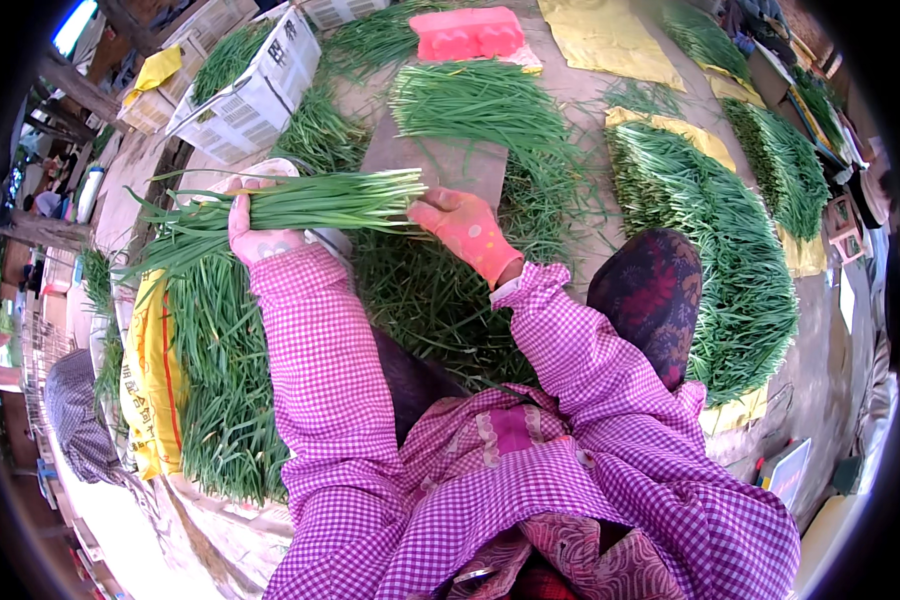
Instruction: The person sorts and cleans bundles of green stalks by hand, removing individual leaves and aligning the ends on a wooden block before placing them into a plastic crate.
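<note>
Out in front of me, the green bunch (330, 200) runs crosswise, white ends (402, 186) to the right, clamped in my left hand (270, 243). My right hand (467, 232) is nearer those ends, fingertips pinched together right by them, though whether around anything I cannot tell.

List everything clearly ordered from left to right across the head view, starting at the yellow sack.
Yellow sack, left hand gripping a green bundle, right hand, large heap of greens.
</note>
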Demonstrator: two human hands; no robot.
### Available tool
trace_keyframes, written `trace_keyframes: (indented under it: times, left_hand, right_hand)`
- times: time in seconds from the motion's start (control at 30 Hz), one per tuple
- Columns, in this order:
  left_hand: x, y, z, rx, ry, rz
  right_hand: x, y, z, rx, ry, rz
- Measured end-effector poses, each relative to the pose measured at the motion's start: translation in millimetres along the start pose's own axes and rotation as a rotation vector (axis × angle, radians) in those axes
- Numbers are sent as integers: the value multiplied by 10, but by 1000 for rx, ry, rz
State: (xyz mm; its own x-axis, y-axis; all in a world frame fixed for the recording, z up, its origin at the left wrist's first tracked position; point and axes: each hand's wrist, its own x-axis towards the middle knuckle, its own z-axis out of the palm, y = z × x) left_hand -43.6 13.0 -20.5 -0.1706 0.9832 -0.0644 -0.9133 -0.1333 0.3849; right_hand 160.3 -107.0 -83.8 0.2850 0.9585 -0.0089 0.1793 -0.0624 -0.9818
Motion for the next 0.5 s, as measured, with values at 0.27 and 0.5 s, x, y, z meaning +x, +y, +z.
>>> trace_keyframes:
  times: [0.27,0.5]
  left_hand:
    - [-36,-40,104,12,-4,16]
    - [-113,-121,108,38,17,7]
  right_hand:
    - [173,289,-194,174,0,141]
    - [7,1,-16,-154,-181,93]
